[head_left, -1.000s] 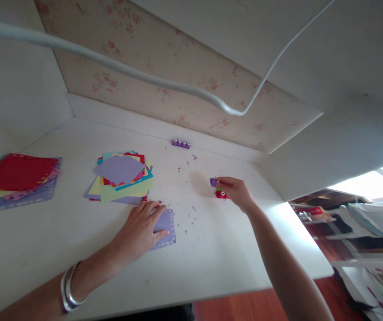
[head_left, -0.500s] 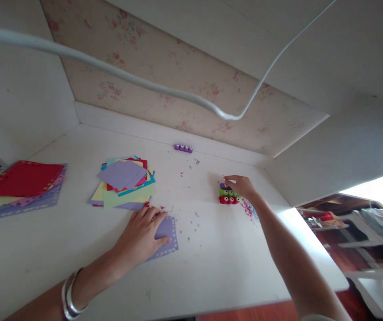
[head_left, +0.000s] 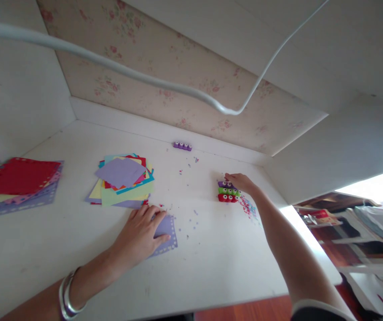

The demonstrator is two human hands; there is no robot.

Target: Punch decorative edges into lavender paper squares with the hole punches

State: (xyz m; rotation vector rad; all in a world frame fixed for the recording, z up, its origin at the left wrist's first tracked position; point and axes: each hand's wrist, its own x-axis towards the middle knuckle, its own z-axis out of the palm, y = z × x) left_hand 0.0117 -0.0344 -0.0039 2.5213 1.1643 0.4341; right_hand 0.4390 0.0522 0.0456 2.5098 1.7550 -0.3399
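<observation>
- where did the punches (head_left: 228,198) lie from the right hand (head_left: 241,182)?
- on its near side, a bit to the left of the palm. its fingertips were at the far edge of the block, right by the purple row (head_left: 224,184).
- and how did the block run?
- in three rows, each with its long axis roughly left to right. purple was far, the green row (head_left: 225,191) was in the middle, and red was near.
- was the right hand holding one?
- i couldn't tell. its fingers were drawn in close together and pointed left, but whatever was between the tips was too small to make out.
- what about the left hand (head_left: 141,232)?
- that was open, palm down, fingers a little spread and the thumb out to the right. it rested on the purple sheet (head_left: 165,229), which had holes along its edge.
- so which hand was nearer the block?
- the right, easily. the left was well apart from it, to the left and nearer the body, with loose bits (head_left: 194,218) on the table (head_left: 178,278) between them.
- any other punches?
- four purple ones (head_left: 182,146) in a short row by the wall, far and left of the right hand.
- and the rest of the paper?
- a mixed stack (head_left: 121,173) just beyond the left hand, and a red sheet (head_left: 24,176) on more sheets at the far left.
</observation>
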